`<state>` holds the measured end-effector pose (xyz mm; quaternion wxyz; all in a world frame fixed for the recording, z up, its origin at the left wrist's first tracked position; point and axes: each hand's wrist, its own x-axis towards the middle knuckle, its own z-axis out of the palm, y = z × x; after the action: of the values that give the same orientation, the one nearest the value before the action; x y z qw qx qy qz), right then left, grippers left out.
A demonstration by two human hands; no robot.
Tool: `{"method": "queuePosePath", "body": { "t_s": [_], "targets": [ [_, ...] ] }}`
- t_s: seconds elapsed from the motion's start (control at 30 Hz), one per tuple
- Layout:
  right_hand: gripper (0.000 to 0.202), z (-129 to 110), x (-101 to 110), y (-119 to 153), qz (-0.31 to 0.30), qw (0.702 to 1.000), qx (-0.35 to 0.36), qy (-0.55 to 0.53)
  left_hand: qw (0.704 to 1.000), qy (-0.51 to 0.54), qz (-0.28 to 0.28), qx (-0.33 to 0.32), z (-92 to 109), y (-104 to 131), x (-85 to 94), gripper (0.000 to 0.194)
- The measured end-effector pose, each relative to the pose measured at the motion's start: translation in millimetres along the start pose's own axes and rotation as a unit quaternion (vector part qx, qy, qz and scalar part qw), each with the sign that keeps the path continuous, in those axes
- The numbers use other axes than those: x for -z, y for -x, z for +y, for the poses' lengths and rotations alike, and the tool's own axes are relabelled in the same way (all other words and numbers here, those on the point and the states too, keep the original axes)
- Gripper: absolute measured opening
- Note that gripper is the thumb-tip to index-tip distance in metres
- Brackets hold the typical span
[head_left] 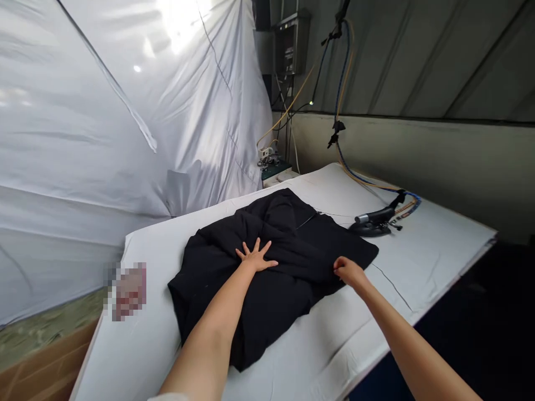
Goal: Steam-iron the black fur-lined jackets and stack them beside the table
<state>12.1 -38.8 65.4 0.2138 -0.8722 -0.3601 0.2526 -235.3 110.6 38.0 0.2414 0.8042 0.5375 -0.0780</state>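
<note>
A black garment (276,301) lies rumpled across the white padded table (317,345), with folds over its middle and far side. My left hand (254,258) rests on it with fingers spread wide, palm down. Over the garment's right part, my right hand (348,270) has its thumb and fingers pinched together at the cloth. The fingertips seem to grip the black fabric, though the pinch itself is small in view. Just beyond the garment on the right stands a steam iron (374,221) with a dark handle.
Blue and orange hoses (363,179) run from the iron up to the overhead fixings. White sheeting (125,139) hangs along the left and back. A blurred-out patch (130,292) sits at the table's left edge. Loose threads lie right of the garment. A control box (290,44) hangs behind.
</note>
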Motion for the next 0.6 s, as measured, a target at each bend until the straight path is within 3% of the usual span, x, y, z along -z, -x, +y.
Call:
{"method": "queuePosePath", "body": {
  "t_s": [0.07, 0.1, 0.2, 0.27, 0.3, 0.37, 0.47, 0.53, 0.6],
  "targets": [
    [0.012, -15, -4, 13, 0.039, 0.996, 0.011, 0.077, 0.999, -0.02, -0.025, -0.01, 3, -6, 10.2, 0.088],
    [0.018, -27, -10, 19, 0.074, 0.991, 0.043, 0.105, 0.999, -0.034, -0.007, -0.024, 5, -9, 17.1, 0.083],
    [0.035, -61, -39, 31, 0.17, 0.945, 0.18, 0.215, 0.985, -0.062, 0.138, -0.083, 7, -22, 40.6, 0.059],
    [0.046, -72, -63, 32, 0.179, 0.927, 0.207, 0.255, 0.966, -0.063, 0.228, -0.103, -3, -34, 52.5, 0.05],
    [0.052, -72, -75, 32, 0.173, 0.928, 0.197, 0.265, 0.963, -0.06, 0.244, -0.101, -11, -41, 55.7, 0.049],
    [0.059, -63, -99, 30, 0.155, 0.932, 0.167, 0.281, 0.972, -0.046, 0.218, -0.071, -32, -57, 55.2, 0.051],
    [0.06, -43, -126, 29, 0.138, 0.931, 0.147, 0.304, 0.995, -0.016, 0.103, -0.006, -61, -80, 43.9, 0.061],
    [0.06, -39, -133, 30, 0.127, 0.932, 0.142, 0.309, 0.999, -0.008, 0.041, 0.021, -67, -93, 40.3, 0.065],
    [0.059, -40, -130, 30, 0.105, 0.94, 0.138, 0.295, 0.999, -0.019, -0.008, 0.034, -64, -107, 47.5, 0.068]
  ]
}}
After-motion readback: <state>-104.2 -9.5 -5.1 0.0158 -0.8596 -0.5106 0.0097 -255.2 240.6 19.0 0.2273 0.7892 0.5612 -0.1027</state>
